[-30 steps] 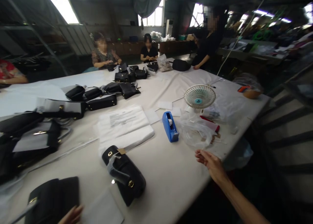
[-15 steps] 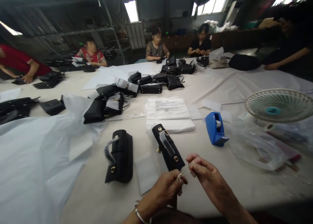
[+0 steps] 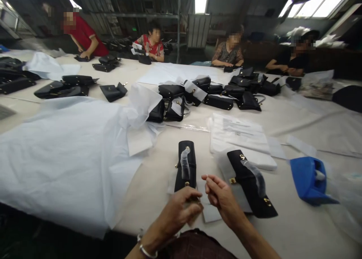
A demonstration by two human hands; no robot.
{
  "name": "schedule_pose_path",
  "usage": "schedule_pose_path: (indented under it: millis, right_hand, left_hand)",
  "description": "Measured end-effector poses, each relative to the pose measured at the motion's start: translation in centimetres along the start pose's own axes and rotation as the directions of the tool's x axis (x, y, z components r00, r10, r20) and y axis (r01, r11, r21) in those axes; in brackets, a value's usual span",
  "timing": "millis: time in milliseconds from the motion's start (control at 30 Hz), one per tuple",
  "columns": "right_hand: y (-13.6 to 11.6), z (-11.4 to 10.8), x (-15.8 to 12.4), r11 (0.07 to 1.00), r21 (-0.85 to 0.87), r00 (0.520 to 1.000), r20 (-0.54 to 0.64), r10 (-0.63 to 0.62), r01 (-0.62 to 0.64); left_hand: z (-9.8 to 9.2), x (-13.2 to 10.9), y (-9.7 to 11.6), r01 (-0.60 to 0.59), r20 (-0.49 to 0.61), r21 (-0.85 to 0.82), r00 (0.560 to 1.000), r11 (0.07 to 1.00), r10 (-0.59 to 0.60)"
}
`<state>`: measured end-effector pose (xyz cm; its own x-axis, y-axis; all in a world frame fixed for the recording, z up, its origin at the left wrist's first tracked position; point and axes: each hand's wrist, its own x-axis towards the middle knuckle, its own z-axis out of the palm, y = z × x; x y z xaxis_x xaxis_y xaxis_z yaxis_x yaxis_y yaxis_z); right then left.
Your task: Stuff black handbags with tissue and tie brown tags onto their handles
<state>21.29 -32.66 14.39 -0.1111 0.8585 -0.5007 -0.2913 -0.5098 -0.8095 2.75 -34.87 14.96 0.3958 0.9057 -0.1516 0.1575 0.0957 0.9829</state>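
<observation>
My left hand [image 3: 181,208] and my right hand [image 3: 220,196] are close together near the table's front edge, fingers pinched. Between them they seem to hold a small thin piece, too small to name. A black handbag [image 3: 185,165] with gold fittings and a wrapped handle lies just beyond my left hand. A second black handbag [image 3: 250,183] lies at an angle to the right of my right hand. A small white sheet [image 3: 210,211] rests on the table under my hands.
A blue tape dispenser [image 3: 307,179] stands at the right. A stack of white bags [image 3: 240,136] lies behind the handbags. A large white cloth [image 3: 62,145] covers the left side. More black handbags [image 3: 220,91] are piled mid-table. Several people sit and stand along the far edge.
The view has swung left, so the fan is out of sight. My two hands have come together from apart and stay pinched over the table's front edge.
</observation>
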Motion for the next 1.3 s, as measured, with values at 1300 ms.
schedule_pose_path:
  millis: [1300]
  right_hand:
    - [-6.6,1.0,10.8,0.827,-0.5,0.914,0.154,0.376,-0.256]
  left_hand:
    - [-8.1,12.4,-4.2,0.126,-0.186,-0.282,0.965,0.951,-0.183]
